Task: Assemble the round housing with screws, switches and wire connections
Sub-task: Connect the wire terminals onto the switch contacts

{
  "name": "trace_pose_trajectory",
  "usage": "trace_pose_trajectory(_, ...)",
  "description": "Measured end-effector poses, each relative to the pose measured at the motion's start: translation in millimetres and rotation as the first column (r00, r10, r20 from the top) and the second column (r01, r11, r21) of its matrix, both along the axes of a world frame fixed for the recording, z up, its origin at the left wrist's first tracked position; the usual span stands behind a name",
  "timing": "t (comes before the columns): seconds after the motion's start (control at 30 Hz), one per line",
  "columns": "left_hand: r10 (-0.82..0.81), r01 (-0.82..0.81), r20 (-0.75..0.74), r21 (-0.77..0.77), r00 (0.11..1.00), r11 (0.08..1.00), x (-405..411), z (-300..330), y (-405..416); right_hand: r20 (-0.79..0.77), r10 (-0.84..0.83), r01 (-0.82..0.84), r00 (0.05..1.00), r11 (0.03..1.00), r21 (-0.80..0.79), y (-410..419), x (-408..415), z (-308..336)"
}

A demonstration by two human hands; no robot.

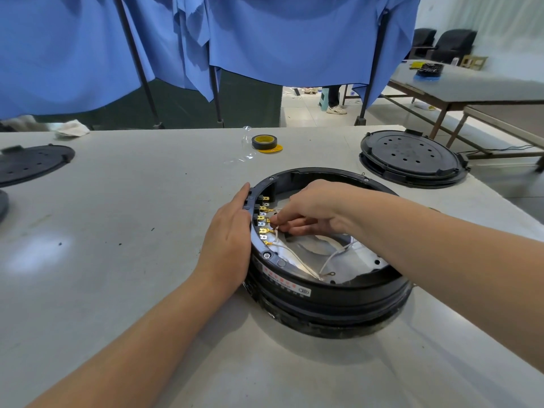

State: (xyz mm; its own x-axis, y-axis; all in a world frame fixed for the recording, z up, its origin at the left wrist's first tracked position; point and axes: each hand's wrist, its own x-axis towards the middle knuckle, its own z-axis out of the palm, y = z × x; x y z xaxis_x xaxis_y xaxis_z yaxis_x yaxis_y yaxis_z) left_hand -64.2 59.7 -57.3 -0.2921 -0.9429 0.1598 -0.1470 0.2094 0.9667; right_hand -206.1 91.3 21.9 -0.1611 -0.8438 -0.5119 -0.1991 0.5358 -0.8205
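Note:
The round black housing (323,293) lies open side up on the grey table (132,231). A row of brass switch terminals (263,222) lines its inner left wall. White wires (297,259) run across the silver inner plate, one ending in a free ring lug (331,273). My left hand (229,240) lies flat against the housing's outer left wall, fingers together. My right hand (309,210) reaches inside, and its fingertips pinch a white wire end at the terminals.
A black round cover (412,156) lies at the back right, another cover (32,163) at the far left. A roll of black tape (265,141) sits at the table's far edge beside clear plastic wrap. Blue curtains hang behind. Another table stands at right.

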Motion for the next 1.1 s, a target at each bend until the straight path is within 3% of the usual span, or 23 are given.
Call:
trace_pose_trajectory(0.17, -0.019, 0.02, 0.015, -0.046, 1.0, 0.999, -1.2, 0.5, -1.0, -0.002, 0.03, -0.03, 1.0, 0.999, 0.036, -0.6, -0.9, 2.9)
trace_pose_trajectory(0.67, -0.043, 0.043, 0.039, 0.009, 0.998, 0.999, -0.1, -0.3, -4.0, -0.004, 0.011, -0.01, 1.0, 0.999, 0.037, -1.2, 2.3, 1.2)
trace_pose_trajectory(1.1, -0.043, 0.058, 0.158, -0.097, 0.987, 0.994, 0.8, 6.2, 2.7, -0.094, 0.05, -0.043, 0.994, 0.996, 0.081, -2.7, 11.9, -1.6)
